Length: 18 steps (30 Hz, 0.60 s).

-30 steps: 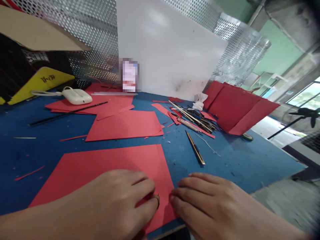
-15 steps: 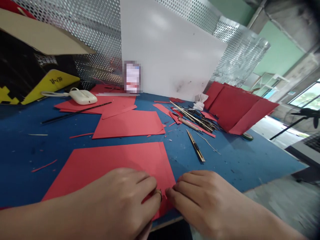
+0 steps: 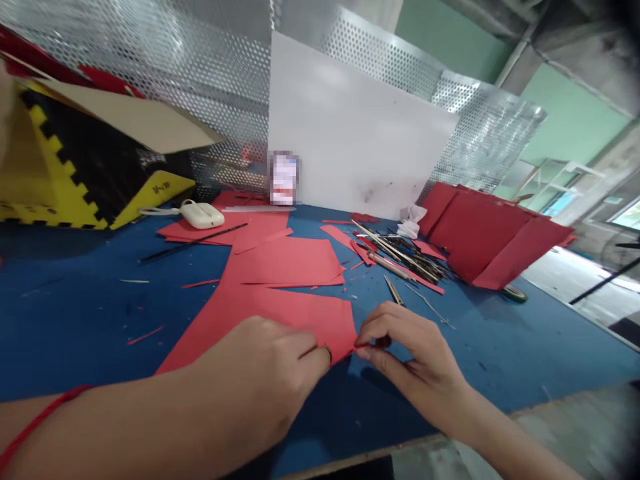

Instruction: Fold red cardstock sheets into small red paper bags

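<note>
A large red paper sheet (image 3: pixel 280 313) lies on the blue table (image 3: pixel 90 320) in front of me. My left hand (image 3: pixel 260 373) rests on its near part, fingers curled and pressing it down, a ring on one finger. My right hand (image 3: pixel 405 353) pinches the sheet's near right corner between thumb and fingertips, lifting it a little off the table. A red string circles my left wrist.
More red sheets (image 3: pixel 290 261) lie behind, a stack of red paper (image 3: pixel 490 233) leans at right. A pile of thin sticks (image 3: pixel 400 250), a knife (image 3: pixel 394 292), a white device (image 3: pixel 201 214), a black-yellow box (image 3: pixel 75 167) and a white board (image 3: pixel 355 140) stand farther back.
Both hands and the red sheet have moved away from the table's near edge. My right hand went from lying flat beside the sheet to pinching its corner.
</note>
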{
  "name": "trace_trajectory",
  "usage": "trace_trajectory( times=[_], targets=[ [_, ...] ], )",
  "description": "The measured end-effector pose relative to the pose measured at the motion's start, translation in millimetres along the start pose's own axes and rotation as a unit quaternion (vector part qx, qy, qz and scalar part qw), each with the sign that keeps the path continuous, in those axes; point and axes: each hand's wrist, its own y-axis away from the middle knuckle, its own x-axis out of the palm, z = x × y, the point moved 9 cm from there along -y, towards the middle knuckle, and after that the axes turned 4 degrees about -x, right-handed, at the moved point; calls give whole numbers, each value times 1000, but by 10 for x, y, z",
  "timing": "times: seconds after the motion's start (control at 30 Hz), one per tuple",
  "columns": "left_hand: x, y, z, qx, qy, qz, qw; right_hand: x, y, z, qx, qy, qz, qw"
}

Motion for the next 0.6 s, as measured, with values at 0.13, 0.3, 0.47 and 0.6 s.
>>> trace_trajectory(
  times=[0.13, 0.3, 0.47, 0.6],
  targets=[
    [-320, -58, 187, 16, -2, -102, 995, 1, -177, -107, -36, 104, -13, 994],
    [-711, 94, 74, 151, -66, -214, 963, -269, -327, 131, -144, 199, -81, 966],
    [-940, 188, 221, 151, -27, -224, 962, -357, -555, 414, -211, 302, -28, 929],
    [-977, 297, 393, 57, 16, -209, 976, -542, -510, 765, -281, 356, -132, 881]
  ],
)
